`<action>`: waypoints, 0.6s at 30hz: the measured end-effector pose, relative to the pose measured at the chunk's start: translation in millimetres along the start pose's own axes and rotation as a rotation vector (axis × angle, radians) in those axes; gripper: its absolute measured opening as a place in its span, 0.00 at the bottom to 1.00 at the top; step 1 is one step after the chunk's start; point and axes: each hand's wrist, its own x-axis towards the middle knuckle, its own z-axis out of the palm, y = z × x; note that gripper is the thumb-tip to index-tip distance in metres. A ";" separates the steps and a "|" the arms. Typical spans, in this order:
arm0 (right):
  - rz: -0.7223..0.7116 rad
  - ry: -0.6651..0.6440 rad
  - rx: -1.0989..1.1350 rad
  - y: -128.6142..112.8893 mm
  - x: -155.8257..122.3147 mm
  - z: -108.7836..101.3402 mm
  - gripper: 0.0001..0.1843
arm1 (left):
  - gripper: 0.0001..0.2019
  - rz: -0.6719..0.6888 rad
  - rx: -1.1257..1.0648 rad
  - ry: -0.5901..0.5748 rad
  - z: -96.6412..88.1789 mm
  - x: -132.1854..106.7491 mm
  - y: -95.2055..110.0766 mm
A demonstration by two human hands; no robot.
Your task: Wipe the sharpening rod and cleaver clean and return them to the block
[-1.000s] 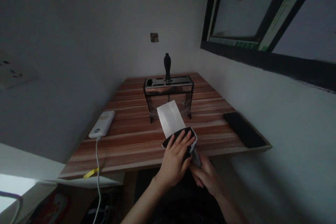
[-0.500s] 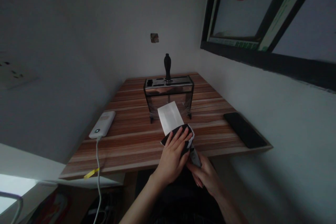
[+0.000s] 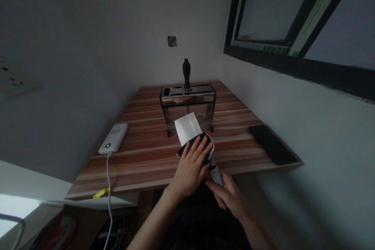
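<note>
A cleaver with a broad, pale blade (image 3: 187, 128) points up and away over the table. Its grey handle (image 3: 216, 175) is wrapped by the fingers of my right hand (image 3: 227, 191). Across the lower blade lies a black cloth (image 3: 190, 145) with a white edge on its right side. My left hand (image 3: 190, 168) grips this cloth against the blade, its fingers laid over the top. The part of the blade beneath the cloth is hidden. Just beyond the blade tip stands a clear-sided knife block (image 3: 189, 99) with a black handle (image 3: 186, 73) sticking up from it.
On the left of the wood-grain table (image 3: 140, 164) lies a white power bank (image 3: 114, 138) with a white cable (image 3: 109, 187) hanging over the front edge. A yellow tag (image 3: 101, 193) is by the cable. At the right edge rests a black phone (image 3: 272, 144). Walls close in the table's sides.
My left hand and the cloth have slid slightly up the blade, away from the handle. More of the handle shows, and less of the blade is bare.
</note>
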 end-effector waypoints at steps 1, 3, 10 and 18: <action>0.008 0.000 0.001 0.6 0.3 0.4 0.19 | 0.31 -0.012 0.014 0.019 -0.7 2.8 -4.5; 0.018 -0.005 -0.001 1.1 0.4 1.5 0.20 | 0.30 -0.034 0.036 0.062 -3.7 8.6 -14.0; 0.022 -0.053 -0.011 -1.5 -2.1 4.1 0.18 | 0.27 -0.070 0.069 0.179 -23.3 27.2 -45.3; 0.019 -0.078 -0.030 0.0 -0.7 2.5 0.18 | 0.26 -0.076 0.072 0.240 -29.3 38.1 -68.4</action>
